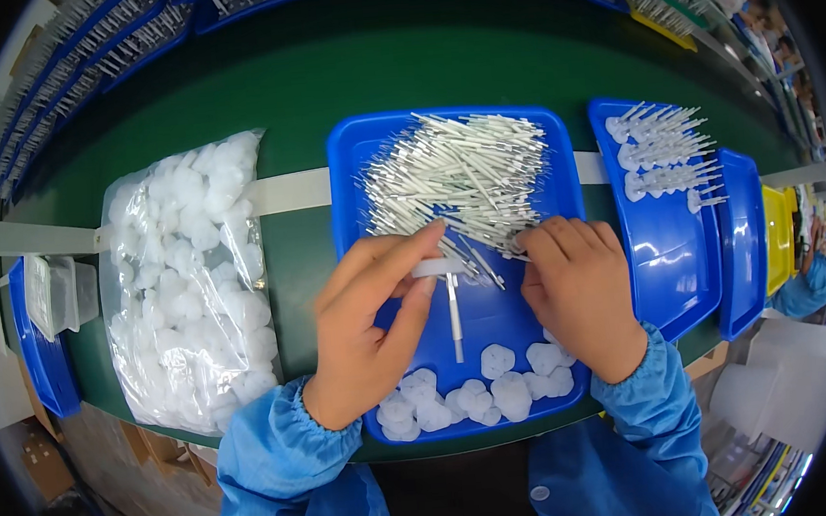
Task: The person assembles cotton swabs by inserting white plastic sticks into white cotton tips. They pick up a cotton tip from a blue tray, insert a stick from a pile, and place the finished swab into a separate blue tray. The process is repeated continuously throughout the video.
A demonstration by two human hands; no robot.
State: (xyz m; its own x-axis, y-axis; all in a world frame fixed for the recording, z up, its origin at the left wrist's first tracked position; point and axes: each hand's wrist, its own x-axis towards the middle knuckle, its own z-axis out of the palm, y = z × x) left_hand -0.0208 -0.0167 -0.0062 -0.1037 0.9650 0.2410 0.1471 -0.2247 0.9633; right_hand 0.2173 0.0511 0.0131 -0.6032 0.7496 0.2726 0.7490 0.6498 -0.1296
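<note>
My left hand pinches a translucent white plastic disc between thumb and fingers. From the disc a thin white-and-silver rod hangs down, over the bare middle of a blue tray. My right hand is closed at the lower right edge of a heap of similar thin rods in that tray. Its fingertips touch the rod ends there, but what is between them is hidden. Several loose scalloped white discs lie along the tray's near edge.
Left of the tray lies a clear bag full of white discs. To the right, another blue tray holds rows of discs with rods fitted. Filled blue trays line the far edge of the green table. A co-worker's blue sleeve shows far right.
</note>
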